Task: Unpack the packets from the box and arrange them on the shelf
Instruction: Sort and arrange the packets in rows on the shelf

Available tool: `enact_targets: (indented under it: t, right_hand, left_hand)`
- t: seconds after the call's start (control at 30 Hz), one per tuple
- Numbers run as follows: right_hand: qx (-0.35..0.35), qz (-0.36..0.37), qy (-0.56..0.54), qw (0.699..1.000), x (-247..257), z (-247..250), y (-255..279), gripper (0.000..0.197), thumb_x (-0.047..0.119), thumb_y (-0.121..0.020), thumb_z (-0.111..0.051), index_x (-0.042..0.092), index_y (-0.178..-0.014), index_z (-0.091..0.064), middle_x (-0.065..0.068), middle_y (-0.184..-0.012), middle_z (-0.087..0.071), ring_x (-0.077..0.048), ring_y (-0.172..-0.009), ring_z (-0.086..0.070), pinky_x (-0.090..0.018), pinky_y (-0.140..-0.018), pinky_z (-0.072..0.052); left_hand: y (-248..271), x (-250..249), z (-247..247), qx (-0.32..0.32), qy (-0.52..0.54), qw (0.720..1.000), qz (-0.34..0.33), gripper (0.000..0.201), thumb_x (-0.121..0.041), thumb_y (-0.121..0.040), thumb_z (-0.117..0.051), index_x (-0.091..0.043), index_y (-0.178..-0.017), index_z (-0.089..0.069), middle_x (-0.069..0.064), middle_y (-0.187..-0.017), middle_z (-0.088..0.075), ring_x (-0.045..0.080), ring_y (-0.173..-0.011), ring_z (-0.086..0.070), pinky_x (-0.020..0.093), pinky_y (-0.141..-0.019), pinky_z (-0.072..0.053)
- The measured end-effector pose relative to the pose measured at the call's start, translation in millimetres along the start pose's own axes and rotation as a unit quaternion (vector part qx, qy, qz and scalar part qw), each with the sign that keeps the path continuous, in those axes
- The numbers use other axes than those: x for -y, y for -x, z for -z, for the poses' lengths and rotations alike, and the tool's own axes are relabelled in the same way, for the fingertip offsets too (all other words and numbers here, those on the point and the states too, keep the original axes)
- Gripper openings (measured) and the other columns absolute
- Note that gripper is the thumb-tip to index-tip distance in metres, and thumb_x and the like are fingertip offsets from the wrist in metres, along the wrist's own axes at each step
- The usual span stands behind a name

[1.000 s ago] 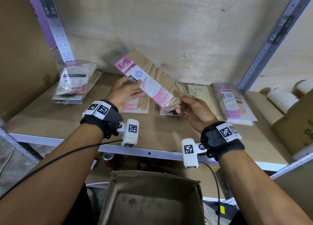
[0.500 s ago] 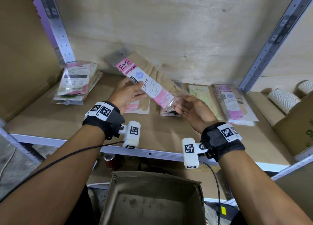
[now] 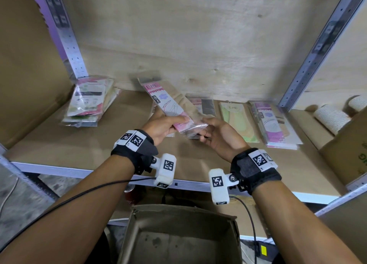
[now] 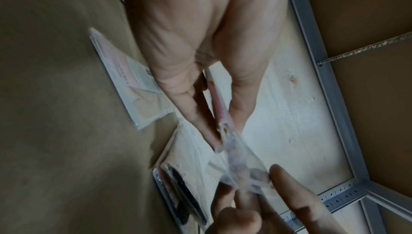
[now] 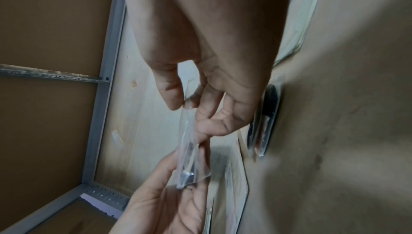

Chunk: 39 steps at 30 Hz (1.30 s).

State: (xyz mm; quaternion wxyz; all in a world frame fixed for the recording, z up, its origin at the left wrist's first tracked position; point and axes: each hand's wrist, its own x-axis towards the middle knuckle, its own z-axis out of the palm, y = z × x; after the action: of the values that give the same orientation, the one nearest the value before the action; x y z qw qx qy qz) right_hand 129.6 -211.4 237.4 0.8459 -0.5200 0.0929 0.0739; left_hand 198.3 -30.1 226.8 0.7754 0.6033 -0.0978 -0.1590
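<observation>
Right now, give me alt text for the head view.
Both hands, left and right, hold a pink packet tilted above a shelf where other packets lie in piles. An open box sits below.

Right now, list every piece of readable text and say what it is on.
"ENE": pink header of the held packet.
"ENE": green packet lying on the shelf.
Smaller print on the held packet: blurred.
Labels on the left stack and purple packet: unreadable.
Green letters on the right carton: cut off.
</observation>
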Motion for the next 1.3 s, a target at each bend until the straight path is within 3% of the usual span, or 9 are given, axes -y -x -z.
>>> enact_targets:
  t: [0.13, 0.2, 0.3, 0.5, 0.6, 0.7, 0.87, 1.1, 1.3]
  right_hand:
    - [-0.038, 0.031, 0.017, 0.999, -2.1, 4.5, -2.5, 0.020, 0.008, -0.093, -0.063, 0.008, -0.113, -0.063, -0.008, -0.108, -0.072, -0.016, -0.076, -0.065, -0.021, -0.052, -0.047]
    - [-0.052, 0.041, 0.030, 0.997, -2.9, 7.5, -3.4, 0.006, 0.007, -0.091, -0.066, 0.010, -0.096, -0.067, -0.007, -0.089, -0.071, -0.014, -0.068, -0.062, -0.020, -0.050, -0.044]
    - [-0.069, 0.054, 0.074, 0.993, -5.2, 12.7, -5.0, 0.012, 0.007, -0.089, -0.070, 0.015, -0.079, -0.069, -0.001, -0.068, -0.058, -0.012, -0.058, -0.051, -0.021, -0.050, -0.039]
    - [-0.070, 0.040, 0.115, 0.990, -7.8, 14.7, -7.7, 0.007, 0.006, -0.089, -0.069, 0.012, -0.089, -0.065, 0.002, -0.056, -0.038, -0.010, -0.045, -0.034, -0.022, -0.045, -0.025]
    - [-0.052, 0.032, 0.078, 0.995, -4.9, 12.4, -7.2, 0.008, 0.004, -0.092, -0.063, 0.011, -0.092, -0.066, -0.002, -0.059, -0.048, -0.013, -0.047, -0.046, -0.022, -0.043, -0.033]
    - [-0.035, 0.019, 0.022, 0.999, -1.9, 10.2, -5.8, 0.007, 0.004, -0.094, -0.061, 0.011, -0.094, -0.064, -0.010, -0.078, -0.071, -0.019, -0.066, -0.071, -0.021, -0.046, -0.049]
    - [-0.015, 0.020, 0.001, 1.000, 0.6, 9.5, -3.5, 0.008, 0.006, -0.096, -0.058, 0.012, -0.101, -0.059, -0.017, -0.106, -0.072, -0.028, -0.099, -0.072, -0.025, -0.060, -0.059]
    - [-0.014, 0.033, -0.004, 0.999, 5.8, 5.9, 0.6, 0.029, -0.004, -0.095, -0.043, 0.006, -0.117, -0.058, -0.019, -0.102, -0.073, -0.031, -0.088, -0.074, -0.035, -0.072, -0.063]
    - [-0.032, 0.003, 0.008, 0.999, 13.1, 5.8, 3.9, 0.023, 0.016, -0.101, -0.044, 0.006, -0.112, -0.062, -0.017, -0.095, -0.071, -0.034, -0.085, -0.071, -0.038, -0.070, -0.063]
  left_hand:
    - [-2.6, 2.0, -1.0, -0.027, 0.009, 1.000, -0.003, 0.067, 0.008, -0.076, -0.077, -0.007, -0.134, -0.045, 0.012, -0.117, -0.070, 0.024, -0.105, -0.072, 0.038, -0.088, -0.060]
    - [-3.2, 1.8, -1.4, -0.038, 0.010, 0.999, -0.002, 0.069, 0.008, -0.077, -0.076, -0.006, -0.136, -0.043, 0.014, -0.123, -0.067, 0.025, -0.108, -0.070, 0.038, -0.089, -0.059]
    - [-4.9, 0.3, -2.6, -0.052, 0.022, 0.998, -0.007, 0.065, 0.009, -0.078, -0.074, -0.005, -0.135, -0.045, 0.013, -0.122, -0.069, 0.023, -0.105, -0.072, 0.035, -0.084, -0.060]
    - [-3.8, -5.9, -4.2, -0.017, 0.032, 0.999, 0.009, 0.046, 0.012, -0.082, -0.069, -0.002, -0.123, -0.054, 0.018, -0.119, -0.069, 0.025, -0.104, -0.072, 0.034, -0.085, -0.060]
    - [-2.0, -6.7, -4.7, -0.005, 0.014, 1.000, 0.013, 0.048, 0.010, -0.082, -0.070, 0.002, -0.127, -0.054, 0.017, -0.119, -0.070, 0.026, -0.106, -0.071, 0.034, -0.087, -0.060]
    - [-0.9, -7.6, -3.7, -0.002, -0.002, 1.000, 0.014, 0.052, 0.008, -0.081, -0.072, -0.002, -0.128, -0.053, 0.016, -0.121, -0.069, 0.028, -0.111, -0.069, 0.038, -0.089, -0.059]
    - [-0.5, -7.4, 0.1, 0.009, -0.025, 1.000, 0.014, 0.041, 0.005, -0.079, -0.076, -0.017, -0.111, -0.060, 0.010, -0.116, -0.073, 0.026, -0.108, -0.071, 0.044, -0.093, -0.057]
    - [4.1, -11.2, -1.7, 0.035, -0.083, 0.995, 0.030, 0.064, 0.000, -0.079, -0.078, -0.024, -0.131, -0.049, 0.004, -0.120, -0.072, 0.023, -0.110, -0.070, 0.047, -0.099, -0.053]
    - [8.8, -15.7, -2.1, 0.069, -0.119, 0.990, 0.040, 0.066, 0.000, -0.081, -0.076, -0.026, -0.134, -0.046, 0.002, -0.121, -0.071, 0.020, -0.110, -0.070, 0.039, -0.085, -0.060]
